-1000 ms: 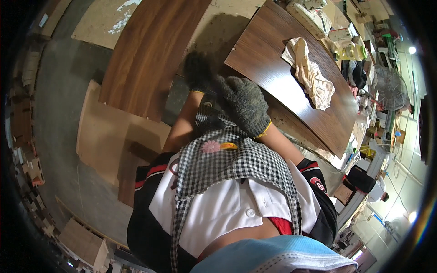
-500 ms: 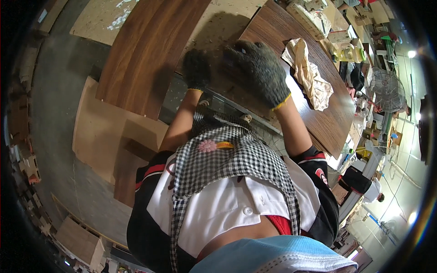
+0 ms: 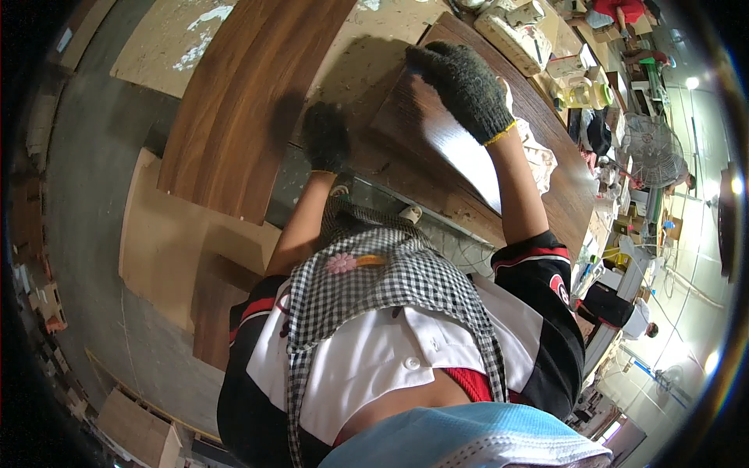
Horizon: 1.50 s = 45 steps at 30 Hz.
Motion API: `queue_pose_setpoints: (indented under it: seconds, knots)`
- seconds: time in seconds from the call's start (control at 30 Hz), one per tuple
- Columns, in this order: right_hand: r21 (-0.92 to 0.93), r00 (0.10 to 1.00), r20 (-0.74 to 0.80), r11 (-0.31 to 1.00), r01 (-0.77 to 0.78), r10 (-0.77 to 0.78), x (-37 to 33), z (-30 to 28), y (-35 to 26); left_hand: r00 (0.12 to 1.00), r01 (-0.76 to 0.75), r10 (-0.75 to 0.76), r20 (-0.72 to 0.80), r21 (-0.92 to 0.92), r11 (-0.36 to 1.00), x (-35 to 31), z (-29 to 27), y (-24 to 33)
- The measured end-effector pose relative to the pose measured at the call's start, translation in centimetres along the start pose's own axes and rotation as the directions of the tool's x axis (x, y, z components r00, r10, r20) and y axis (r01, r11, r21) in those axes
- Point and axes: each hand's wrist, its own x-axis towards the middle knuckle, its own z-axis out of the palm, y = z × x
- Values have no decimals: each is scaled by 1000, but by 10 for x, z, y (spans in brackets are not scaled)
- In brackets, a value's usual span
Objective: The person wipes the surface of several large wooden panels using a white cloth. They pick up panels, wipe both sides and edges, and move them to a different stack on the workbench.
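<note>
Both my hands wear dark knit gloves. My right hand (image 3: 466, 92), with a yellow cuff edge, is over a dark brown wood-grain board (image 3: 402, 109) on the right. Its fingers are curled together toward the left; whatever they hold, if anything, is hidden. A crumpled cream cloth (image 3: 540, 160) lies on that board, partly behind my right wrist. My left hand (image 3: 325, 139) is low over the worktop (image 3: 355, 82), between this board and another wood-grain board (image 3: 234, 117) on the left. Shadow hides how its fingers are set.
Plain tan panels (image 3: 160, 226) lie low on the left, with a brown piece (image 3: 218, 312) beside them. A yellowish jug (image 3: 585, 93) and clutter stand beyond the right board. A large fan (image 3: 654, 152) and other people are farther right.
My right hand has moved farther away over the right board, and its forearm now covers part of the cloth. More of that board's left end shows. My left hand has shifted slightly.
</note>
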Motion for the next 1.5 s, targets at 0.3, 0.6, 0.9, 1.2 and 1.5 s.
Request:
queue_pose_setpoints:
  seconds: [0.3,0.6,0.9,1.2,1.5]
  knots:
    - [-73,997,-42,995,66,-69,-5,1,36,995,37,-48,90,116,993,-11,5,10]
    - [-114,979,-205,993,-10,-14,23,4,137,981,94,-111,157,109,990,-7,-7,22]
    - [-101,979,-47,976,191,-196,-2,-13,49,971,72,-89,221,84,994,-20,-10,25]
    - [-48,963,-268,999,-10,-3,54,-1,191,998,16,-23,58,115,993,-15,-14,26]
    - [-165,981,42,970,-180,189,57,-16,155,992,63,-73,103,100,993,-24,-7,18]
